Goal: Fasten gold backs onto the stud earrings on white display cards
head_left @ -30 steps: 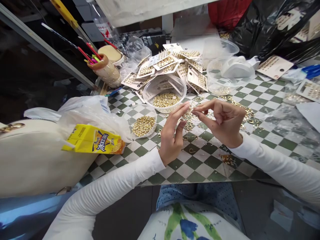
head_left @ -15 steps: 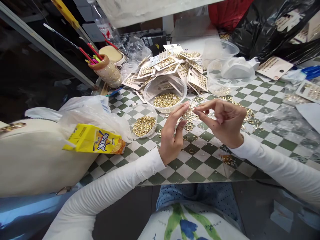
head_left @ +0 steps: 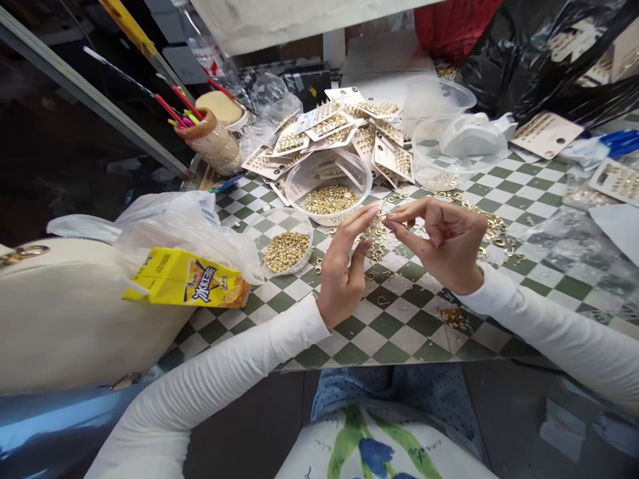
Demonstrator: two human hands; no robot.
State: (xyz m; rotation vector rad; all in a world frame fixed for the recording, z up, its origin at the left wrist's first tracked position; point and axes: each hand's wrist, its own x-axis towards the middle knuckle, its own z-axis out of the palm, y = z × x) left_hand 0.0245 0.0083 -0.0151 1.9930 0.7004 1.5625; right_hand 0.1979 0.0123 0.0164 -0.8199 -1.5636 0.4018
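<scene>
Checkered tabletop (head_left: 399, 319), gold hooks (head_left: 377, 249) between and beyond both hands (head_left: 395, 256)

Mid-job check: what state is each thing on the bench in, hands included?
Left hand: raised, thumb apart from forefinger; any small piece held, unclear.
Right hand: thumb and forefinger tips nearly together; grip unclear.
Deeper tub: uncovered, partly filled with gold pieces.
Shallow dish: uncovered, holding gold pieces.
Gold hooks: loose, scattered.
Pen cup: tilted, holding pens.
Yellow carton: lying down.

Left of the left hand (head_left: 344, 269), the yellow drink carton (head_left: 187, 279) reads "冰红茶"; farther beyond, a white cup (head_left: 241, 126) shows "JOY", partly hidden.
</scene>
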